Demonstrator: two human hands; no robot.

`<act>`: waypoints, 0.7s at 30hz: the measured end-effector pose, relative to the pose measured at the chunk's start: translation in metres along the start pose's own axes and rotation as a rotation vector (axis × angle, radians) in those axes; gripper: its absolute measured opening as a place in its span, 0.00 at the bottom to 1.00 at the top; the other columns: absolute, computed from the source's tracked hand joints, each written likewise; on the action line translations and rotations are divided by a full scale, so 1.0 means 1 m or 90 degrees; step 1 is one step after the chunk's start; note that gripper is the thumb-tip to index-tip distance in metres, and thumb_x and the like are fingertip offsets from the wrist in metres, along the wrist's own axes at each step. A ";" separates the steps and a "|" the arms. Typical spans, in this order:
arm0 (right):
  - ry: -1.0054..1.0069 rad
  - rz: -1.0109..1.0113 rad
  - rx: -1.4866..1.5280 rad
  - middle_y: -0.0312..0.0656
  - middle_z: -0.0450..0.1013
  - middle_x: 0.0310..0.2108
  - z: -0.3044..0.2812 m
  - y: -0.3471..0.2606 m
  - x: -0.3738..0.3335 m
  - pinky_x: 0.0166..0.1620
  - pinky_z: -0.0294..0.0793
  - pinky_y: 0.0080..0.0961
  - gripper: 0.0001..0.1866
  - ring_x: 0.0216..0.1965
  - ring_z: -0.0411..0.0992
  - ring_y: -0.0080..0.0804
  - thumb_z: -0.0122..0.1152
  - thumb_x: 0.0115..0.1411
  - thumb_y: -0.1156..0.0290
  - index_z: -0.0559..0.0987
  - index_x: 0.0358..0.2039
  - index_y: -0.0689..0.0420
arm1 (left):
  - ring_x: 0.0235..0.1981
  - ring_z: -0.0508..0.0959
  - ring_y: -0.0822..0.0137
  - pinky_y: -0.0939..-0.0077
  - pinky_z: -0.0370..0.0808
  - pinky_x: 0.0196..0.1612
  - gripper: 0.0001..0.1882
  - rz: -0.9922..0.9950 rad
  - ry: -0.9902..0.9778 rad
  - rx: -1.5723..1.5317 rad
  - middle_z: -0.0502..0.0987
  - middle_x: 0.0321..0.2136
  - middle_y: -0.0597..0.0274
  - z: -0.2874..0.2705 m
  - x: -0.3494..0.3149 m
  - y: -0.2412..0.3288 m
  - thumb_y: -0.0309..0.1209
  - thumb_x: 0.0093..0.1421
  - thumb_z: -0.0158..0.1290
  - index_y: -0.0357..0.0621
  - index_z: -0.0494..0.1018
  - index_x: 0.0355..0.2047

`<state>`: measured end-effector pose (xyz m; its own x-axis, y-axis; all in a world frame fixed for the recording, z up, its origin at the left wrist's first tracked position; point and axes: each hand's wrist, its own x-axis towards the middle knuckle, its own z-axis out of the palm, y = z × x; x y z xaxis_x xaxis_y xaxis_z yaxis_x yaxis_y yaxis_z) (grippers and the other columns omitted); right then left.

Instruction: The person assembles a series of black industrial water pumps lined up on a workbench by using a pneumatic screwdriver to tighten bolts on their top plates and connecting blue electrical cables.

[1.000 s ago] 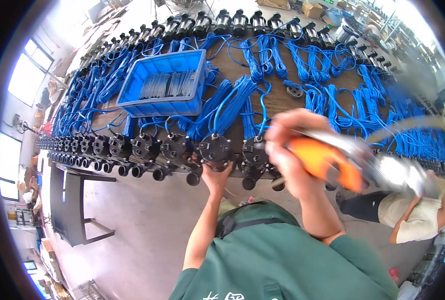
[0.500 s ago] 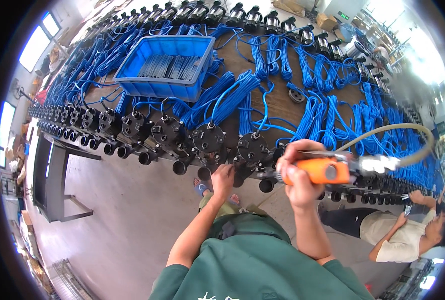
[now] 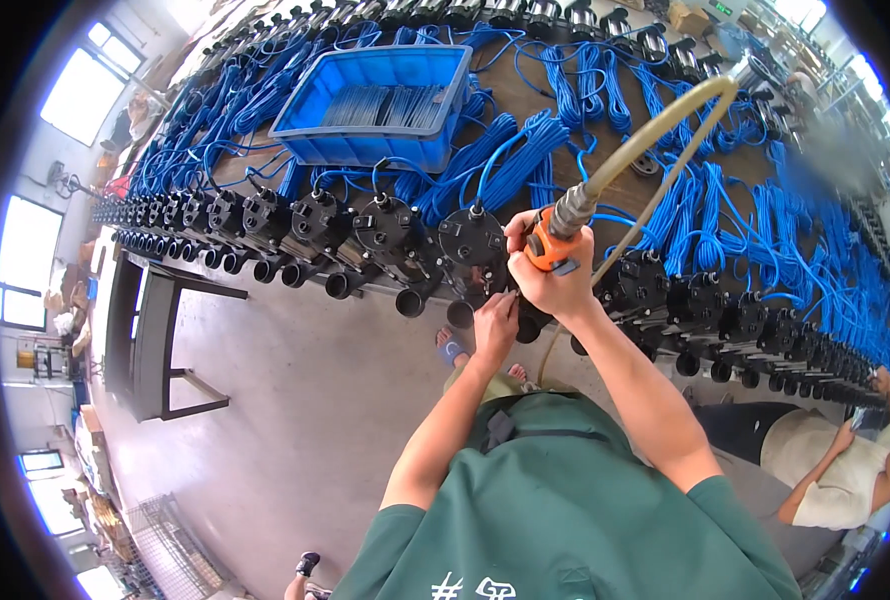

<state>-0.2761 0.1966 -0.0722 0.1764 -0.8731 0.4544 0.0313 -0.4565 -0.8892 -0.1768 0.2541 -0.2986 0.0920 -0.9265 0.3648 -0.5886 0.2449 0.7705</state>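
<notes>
My right hand (image 3: 557, 272) is wrapped round an orange air tool (image 3: 545, 243), with a metal fitting and a beige hose (image 3: 665, 120) at its upper end. The tool stands steeply over the front row; my hand and the units hide its working tip. My left hand (image 3: 497, 325) is closed with fingertips pinched at the front of the row, just below the tool; whatever they pinch is too small to make out. Close by on the left is a black round-capped unit (image 3: 472, 240) with a blue cable rising from its cap.
Similar black units line the table's near and far edges. Coiled blue cables (image 3: 525, 155) cover much of the brown tabletop (image 3: 515, 85). A blue crate (image 3: 365, 150) holds thin grey strips. A dark metal stand (image 3: 155, 340) is at left. Another person (image 3: 835, 470) works at right.
My right hand has swung the air tool leftward and turned it from lying sideways to upright beside my left hand. My left hand stays pinched at the row; the whole view has shifted.
</notes>
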 end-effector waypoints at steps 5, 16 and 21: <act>0.045 0.008 0.076 0.39 0.76 0.31 -0.004 0.010 -0.004 0.34 0.75 0.18 0.12 0.30 0.74 0.21 0.59 0.51 0.83 0.78 0.38 0.66 | 0.27 0.80 0.50 0.63 0.77 0.31 0.08 0.007 -0.018 0.012 0.79 0.29 0.52 -0.001 -0.002 -0.001 0.23 0.57 0.58 0.37 0.81 0.38; 0.191 -0.166 0.144 0.47 0.74 0.39 -0.081 -0.082 0.004 0.32 0.74 0.18 0.17 0.28 0.73 0.21 0.57 0.55 0.82 0.71 0.46 0.66 | 0.23 0.79 0.63 0.73 0.76 0.29 0.09 0.136 0.004 -0.001 0.79 0.25 0.57 -0.134 0.107 0.150 0.18 0.52 0.59 0.42 0.80 0.33; 0.385 -0.258 0.102 0.48 0.70 0.34 -0.127 -0.111 -0.002 0.28 0.73 0.20 0.16 0.23 0.69 0.25 0.56 0.55 0.79 0.69 0.45 0.64 | 0.29 0.78 0.54 0.62 0.75 0.33 0.05 0.379 -0.346 0.146 0.78 0.25 0.57 -0.098 0.285 0.184 0.31 0.55 0.60 0.43 0.79 0.26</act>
<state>-0.4053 0.2277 0.0324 -0.4501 -0.6048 0.6570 0.1307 -0.7724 -0.6216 -0.1807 0.0633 -0.0020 -0.6511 -0.6841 0.3287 -0.5708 0.7268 0.3819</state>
